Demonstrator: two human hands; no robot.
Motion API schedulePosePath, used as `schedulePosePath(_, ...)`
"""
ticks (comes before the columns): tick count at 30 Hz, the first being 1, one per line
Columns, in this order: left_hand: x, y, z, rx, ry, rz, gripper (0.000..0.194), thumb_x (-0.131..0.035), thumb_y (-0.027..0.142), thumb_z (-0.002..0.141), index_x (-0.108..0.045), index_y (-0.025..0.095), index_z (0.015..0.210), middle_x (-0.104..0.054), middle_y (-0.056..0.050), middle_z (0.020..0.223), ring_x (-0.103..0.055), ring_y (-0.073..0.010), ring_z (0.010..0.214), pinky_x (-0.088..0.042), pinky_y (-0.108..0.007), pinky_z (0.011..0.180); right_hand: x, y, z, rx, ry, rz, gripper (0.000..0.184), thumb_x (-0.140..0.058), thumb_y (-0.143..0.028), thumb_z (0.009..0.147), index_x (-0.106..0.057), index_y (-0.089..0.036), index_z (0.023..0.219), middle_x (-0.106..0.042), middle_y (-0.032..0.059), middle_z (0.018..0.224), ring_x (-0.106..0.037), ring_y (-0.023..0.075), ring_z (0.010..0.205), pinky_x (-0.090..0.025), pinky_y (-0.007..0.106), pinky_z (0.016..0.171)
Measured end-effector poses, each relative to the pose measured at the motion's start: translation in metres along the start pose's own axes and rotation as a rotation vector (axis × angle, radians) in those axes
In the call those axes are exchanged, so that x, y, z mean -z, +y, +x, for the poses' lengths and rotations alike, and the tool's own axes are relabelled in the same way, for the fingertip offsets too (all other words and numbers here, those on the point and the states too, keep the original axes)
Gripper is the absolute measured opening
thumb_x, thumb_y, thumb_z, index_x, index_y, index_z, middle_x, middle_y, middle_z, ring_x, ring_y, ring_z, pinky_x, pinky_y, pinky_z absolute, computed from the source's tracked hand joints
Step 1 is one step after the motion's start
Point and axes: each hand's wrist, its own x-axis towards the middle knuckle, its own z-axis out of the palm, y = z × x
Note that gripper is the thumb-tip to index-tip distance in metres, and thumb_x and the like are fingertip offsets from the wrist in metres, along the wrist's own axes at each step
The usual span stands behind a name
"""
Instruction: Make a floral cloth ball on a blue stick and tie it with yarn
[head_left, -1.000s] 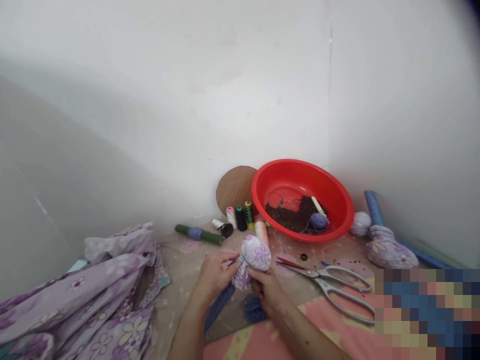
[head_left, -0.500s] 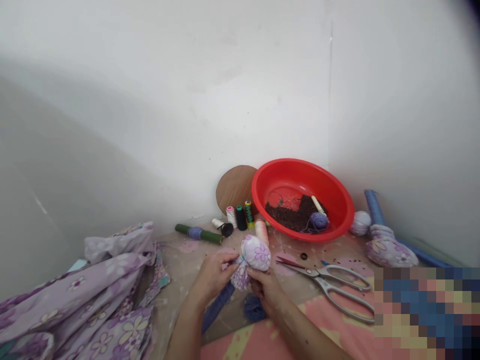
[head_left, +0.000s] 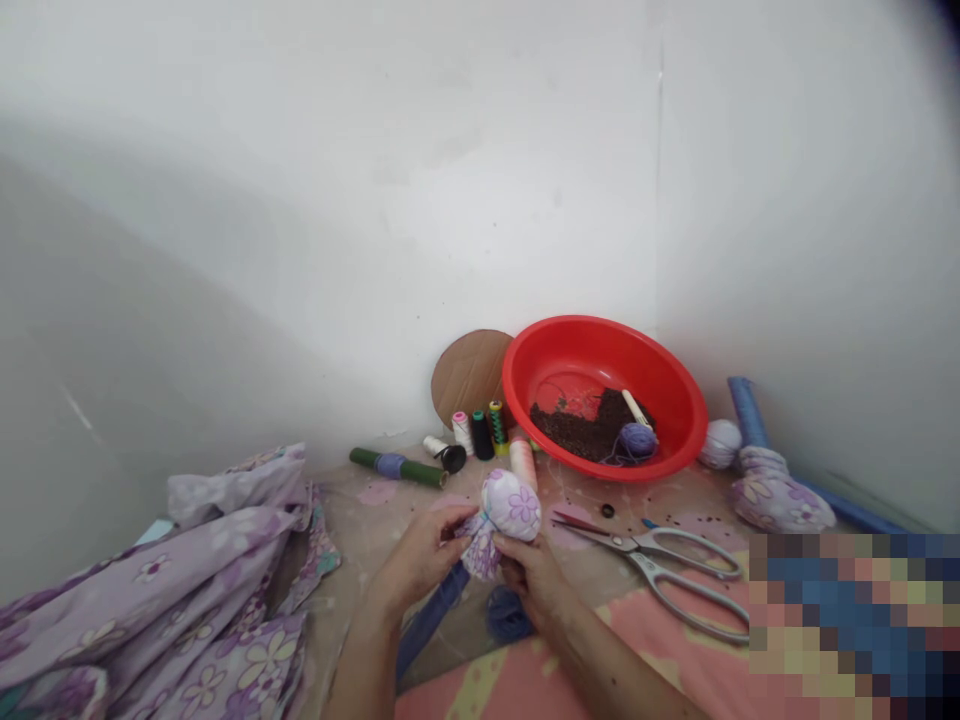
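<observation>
A stuffed ball of floral purple-and-white cloth, gathered at the neck and tied with bluish thread, sits between my hands. My left hand pinches the gathered cloth on the left of the neck. From the right, my right hand grips the ball's lower side, thumb at the neck and fingers underneath. A blue wrapped stick slants down from the gathered cloth past my left wrist. A ball of dark blue yarn lies beside my right hand. Large scissors rest to the right with blades parted.
A red basin holds dark grains and purple yarn. Thread spools, a cardboard disc and a green stick lie near the wall. Floral cloth is heaped left; another cloth-headed blue stick stands right.
The blue stick's lower end has shifted slightly left and down. My left fingers have moved a little at the neck; my right hand keeps its hold.
</observation>
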Motion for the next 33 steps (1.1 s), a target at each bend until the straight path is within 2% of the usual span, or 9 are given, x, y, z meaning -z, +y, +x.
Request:
schedulePosePath(13, 0.009, -0.002, -0.006, -0.031, -0.047, -0.017, 0.044, -0.050, 0.022, 0.073, -0.046, 0.022, 0.118, -0.049, -0.005, 0.121, -0.045, -0.0173, 0.109, -0.032, -0.032, 0.094, 0.000, 0.001, 0.001, 0.023, 0.006, 0.007, 0.025, -0.066, -0.026, 0.054, -0.043, -0.016, 0.055, -0.027, -0.0109, 0.035, -0.014, 0.0015, 0.031, -0.008, 0.018, 0.032)
schedulePosePath(22, 0.005, -0.001, -0.006, 0.014, 0.014, 0.081, 0.046, -0.049, 0.016, 0.071, -0.048, 0.020, 0.116, -0.049, -0.004, 0.121, -0.043, -0.0174, 0.111, -0.029, -0.032, 0.097, -0.008, -0.008, -0.003, 0.005, 0.052, 0.029, 0.028, -0.071, -0.028, 0.048, -0.049, -0.015, 0.059, -0.030, -0.0103, 0.036, -0.016, 0.0010, 0.031, -0.008, 0.017, 0.032)
schedulePosePath(27, -0.002, 0.001, -0.004, 0.021, 0.037, 0.035, 0.047, -0.046, 0.011, 0.069, -0.049, 0.021, 0.115, -0.048, -0.002, 0.122, -0.043, -0.0179, 0.111, -0.030, -0.034, 0.096, -0.015, -0.014, -0.006, 0.041, 0.069, 0.042, 0.032, -0.074, -0.025, 0.043, -0.053, -0.016, 0.065, -0.037, -0.0092, 0.038, -0.025, 0.0025, 0.032, -0.017, 0.017, 0.032)
schedulePosePath(31, -0.013, 0.002, -0.001, 0.083, 0.081, -0.049, 0.054, -0.045, 0.007, 0.066, -0.045, 0.019, 0.118, -0.051, -0.003, 0.119, -0.047, -0.0188, 0.107, -0.033, -0.034, 0.093, -0.015, -0.015, -0.007, 0.033, 0.108, 0.028, 0.030, -0.074, -0.025, 0.044, -0.055, -0.015, 0.066, -0.038, -0.0086, 0.036, -0.033, 0.0051, 0.033, -0.025, 0.018, 0.034)
schedulePosePath(33, -0.019, 0.003, 0.001, 0.145, 0.082, -0.051, 0.051, -0.044, 0.008, 0.066, -0.048, 0.018, 0.116, -0.055, -0.004, 0.114, -0.049, -0.0199, 0.103, -0.035, -0.033, 0.091, -0.014, -0.013, -0.007, 0.059, 0.133, 0.011, 0.027, -0.072, -0.025, 0.047, -0.056, -0.014, 0.064, -0.037, -0.0085, 0.035, -0.034, 0.0056, 0.033, -0.027, 0.018, 0.035)
